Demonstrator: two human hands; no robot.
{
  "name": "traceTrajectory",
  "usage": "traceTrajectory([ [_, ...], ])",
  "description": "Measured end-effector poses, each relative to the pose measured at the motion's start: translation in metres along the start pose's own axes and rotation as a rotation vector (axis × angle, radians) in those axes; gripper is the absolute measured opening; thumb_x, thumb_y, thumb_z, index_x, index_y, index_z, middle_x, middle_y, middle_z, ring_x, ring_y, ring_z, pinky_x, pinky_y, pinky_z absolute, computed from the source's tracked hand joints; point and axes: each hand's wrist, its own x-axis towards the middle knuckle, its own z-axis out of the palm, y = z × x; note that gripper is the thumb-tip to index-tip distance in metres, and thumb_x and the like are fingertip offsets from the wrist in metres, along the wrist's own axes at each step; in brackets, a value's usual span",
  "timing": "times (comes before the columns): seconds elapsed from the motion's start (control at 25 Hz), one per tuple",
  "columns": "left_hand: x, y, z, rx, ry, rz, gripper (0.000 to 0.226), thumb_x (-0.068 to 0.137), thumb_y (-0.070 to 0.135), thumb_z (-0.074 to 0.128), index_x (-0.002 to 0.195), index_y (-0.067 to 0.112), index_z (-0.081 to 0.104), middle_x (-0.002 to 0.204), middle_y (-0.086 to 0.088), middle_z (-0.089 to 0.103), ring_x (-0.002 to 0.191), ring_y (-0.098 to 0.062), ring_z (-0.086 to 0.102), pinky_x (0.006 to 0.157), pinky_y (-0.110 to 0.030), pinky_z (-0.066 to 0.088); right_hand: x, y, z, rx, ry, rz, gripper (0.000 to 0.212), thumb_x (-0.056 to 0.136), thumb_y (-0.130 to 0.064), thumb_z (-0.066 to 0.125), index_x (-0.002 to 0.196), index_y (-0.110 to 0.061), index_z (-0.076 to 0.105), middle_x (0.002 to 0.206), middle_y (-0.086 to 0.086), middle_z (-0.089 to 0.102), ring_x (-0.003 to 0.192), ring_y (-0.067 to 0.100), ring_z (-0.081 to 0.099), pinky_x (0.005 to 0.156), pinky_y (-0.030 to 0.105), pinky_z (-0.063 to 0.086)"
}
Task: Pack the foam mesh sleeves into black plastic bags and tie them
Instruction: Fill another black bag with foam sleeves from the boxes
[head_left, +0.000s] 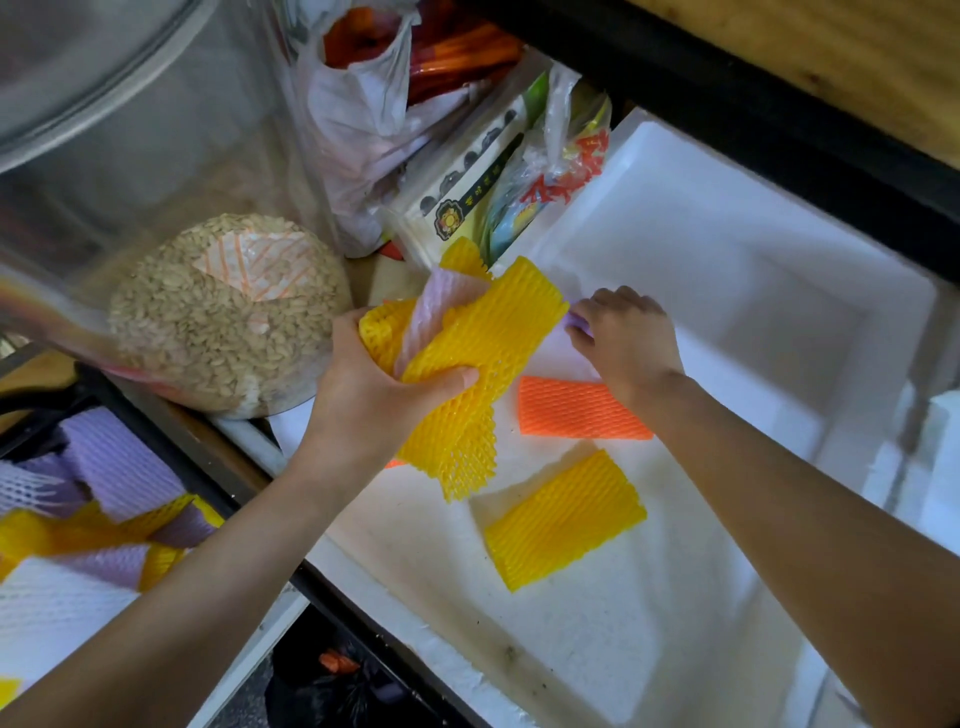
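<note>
My left hand (374, 384) grips a bunch of foam mesh sleeves (478, 353), mostly yellow with one pale pink, above the white foam box (779, 218). My right hand (623, 338) reaches into the box and pinches a pale purple sleeve (574, 325) at the box's left wall. An orange sleeve (576, 408) and a yellow sleeve (563, 519) lie flat on the box floor. A black plastic bag (343, 691) shows at the bottom edge, with a purple and an orange scrap inside.
A clear bag of grain (223, 317) sits left of the box. Plastic bags and packets (467, 156) stand behind it. A pile of purple, yellow and white sleeves (78, 519) fills the lower left. A dark rail (779, 119) and wooden top run along the upper right.
</note>
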Motion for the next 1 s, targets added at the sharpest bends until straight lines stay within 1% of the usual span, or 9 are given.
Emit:
traceTrajectory([
  [0.12,-0.002,0.003,-0.002,0.005,-0.022,0.001,0.079,0.059,0.031,0.086,0.122,0.025,0.038,0.096,0.014,0.052,0.088,-0.008,0.055,0.066,-0.025,0.047,-0.035,-0.001,-0.013,0.108,0.107,-0.074,0.019,0.082,-0.025,0.059,0.085,-0.01,0.07,0.076,0.01,0.061,0.064,0.029,0.063,0.045,0.028,0.045],
  [0.2,-0.005,0.005,-0.003,-0.015,-0.036,0.008,0.09,0.052,0.035,0.085,0.127,0.022,0.038,0.103,0.008,0.055,0.096,-0.014,0.058,0.072,-0.033,0.051,-0.059,-0.01,-0.017,0.245,-0.095,-0.132,0.034,0.085,-0.029,0.06,0.111,-0.006,0.064,0.102,0.014,0.061,0.079,0.029,0.067,0.058,0.031,0.052],
  [0.28,-0.009,0.004,-0.003,-0.005,-0.04,0.034,0.086,0.055,0.033,0.086,0.126,0.022,0.038,0.098,0.013,0.052,0.089,-0.006,0.056,0.065,-0.022,0.048,-0.074,-0.013,-0.013,0.307,-0.379,-0.016,0.058,0.091,-0.029,0.055,0.139,-0.003,0.036,0.133,0.015,0.042,0.111,0.026,0.057,0.088,0.032,0.048],
  [0.36,-0.015,0.002,-0.003,0.038,-0.058,0.066,0.076,0.061,0.027,0.086,0.12,0.025,0.038,0.093,0.019,0.048,0.082,0.005,0.051,0.057,-0.009,0.041,-0.071,-0.009,-0.01,0.18,-0.504,0.137,0.07,0.092,-0.036,0.052,0.146,-0.005,0.018,0.141,0.013,0.032,0.123,0.025,0.047,0.095,0.035,0.044],
  [0.44,-0.019,-0.003,-0.002,0.058,-0.081,0.09,0.078,0.06,0.026,0.086,0.123,0.022,0.041,0.096,0.018,0.05,0.084,0.006,0.05,0.056,-0.007,0.04,-0.064,-0.007,-0.011,0.053,-0.575,0.208,0.065,0.089,-0.048,0.052,0.139,-0.011,0.034,0.134,0.01,0.041,0.121,0.027,0.045,0.093,0.036,0.04],
  [0.6,-0.025,-0.006,-0.004,0.057,-0.113,0.104,0.089,0.057,0.029,0.089,0.13,0.019,0.041,0.099,0.018,0.052,0.087,0.007,0.051,0.059,-0.004,0.041,-0.067,-0.008,-0.024,-0.007,-0.45,0.2,0.051,0.087,-0.052,0.053,0.119,-0.013,0.048,0.117,0.01,0.057,0.113,0.031,0.047,0.089,0.037,0.034],
  [0.8,-0.035,-0.002,-0.01,0.018,-0.154,0.084,0.095,0.044,0.042,0.088,0.122,0.031,0.034,0.105,0.019,0.051,0.102,-0.006,0.055,0.079,-0.03,0.049,-0.105,-0.028,-0.056,0.344,-0.113,0.106,0.045,0.091,-0.041,0.05,0.119,-0.006,0.051,0.104,0.016,0.062,0.096,0.035,0.06,0.078,0.038,0.042],
  [0.88,-0.042,0.002,-0.012,0.015,-0.169,0.093,0.09,0.051,0.037,0.089,0.12,0.035,0.031,0.102,0.023,0.048,0.096,0.0,0.053,0.081,-0.029,0.048,-0.128,-0.041,-0.048,0.517,-0.36,-0.044,0.064,0.084,-0.054,0.043,0.124,-0.004,0.05,0.117,0.017,0.056,0.108,0.032,0.056,0.087,0.032,0.037],
  [1.0,-0.052,0.003,-0.018,0.018,-0.197,0.109,0.082,0.064,0.025,0.086,0.123,0.034,0.03,0.099,0.025,0.046,0.089,0.008,0.049,0.076,-0.024,0.048,-0.152,-0.049,-0.024,0.211,-0.632,-0.083,0.074,0.085,-0.061,0.047,0.142,-0.017,0.031,0.148,0.009,0.029,0.133,0.025,0.029,0.104,0.03,0.023],
])
